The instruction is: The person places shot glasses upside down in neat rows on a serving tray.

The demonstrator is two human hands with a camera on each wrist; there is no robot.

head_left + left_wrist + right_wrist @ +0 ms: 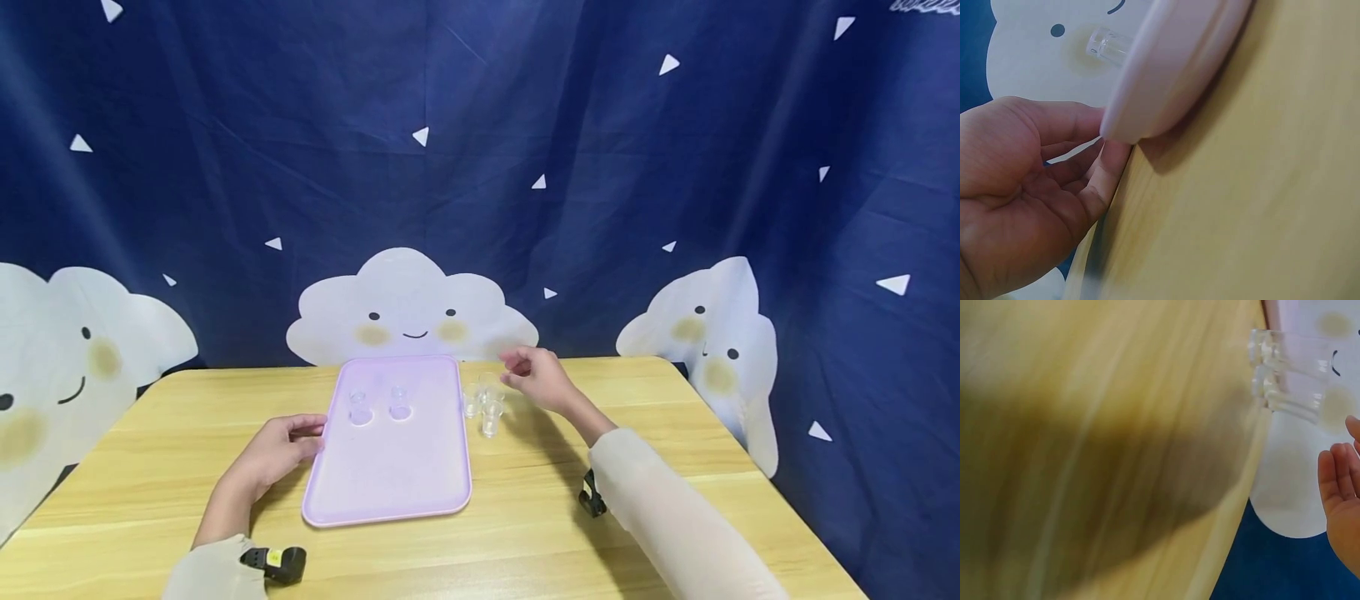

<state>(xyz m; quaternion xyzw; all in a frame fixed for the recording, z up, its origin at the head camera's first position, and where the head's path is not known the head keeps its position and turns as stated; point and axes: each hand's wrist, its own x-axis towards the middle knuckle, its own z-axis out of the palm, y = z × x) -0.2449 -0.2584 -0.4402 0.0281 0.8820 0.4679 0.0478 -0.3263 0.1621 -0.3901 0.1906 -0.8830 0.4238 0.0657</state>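
A pale purple tray lies on the wooden table, with two small clear glasses standing apart on its far half, one of them the left glass. My left hand holds the tray's left rim, thumb and fingertips right at the edge; the left wrist view shows the thumb low against the rim. My right hand hovers beside a cluster of clear glasses just right of the tray. Its fingers are loosely bent and hold nothing. Two of those clear glasses stand near the fingers in the right wrist view.
The wooden table ends at the back against a dark blue curtain printed with white clouds and triangles. Black wrist cameras sit at both cuffs, the left camera close over the table near the tray's front left corner.
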